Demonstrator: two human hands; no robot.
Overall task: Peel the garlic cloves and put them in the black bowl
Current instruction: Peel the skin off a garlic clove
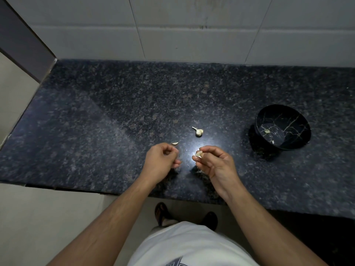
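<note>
while our right hand (pixel 215 162) is pinching a pale, papery garlic clove (pixel 198 154) over the speckled dark granite counter (pixel 96 131), our left hand (pixel 161 160) is curling empty, apart; the black marbled bowl (pixel 299 139) is sitting well right.

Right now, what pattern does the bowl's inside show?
Black bowl with thin pale crack-like veins, marble style; clearest in the head view.

I am seeing a person who is wearing a white garment (pixel 184 244) at the bottom centre of the frame, and a dark blue-grey print is showing on it at the lower edge. Both forearms are showing bare, with no sleeves, watch or rings in view. A dark sandal (pixel 162 213) is covering the foot just above the garment, and a second dark shoe (pixel 211 219) is sitting to its right.
</note>
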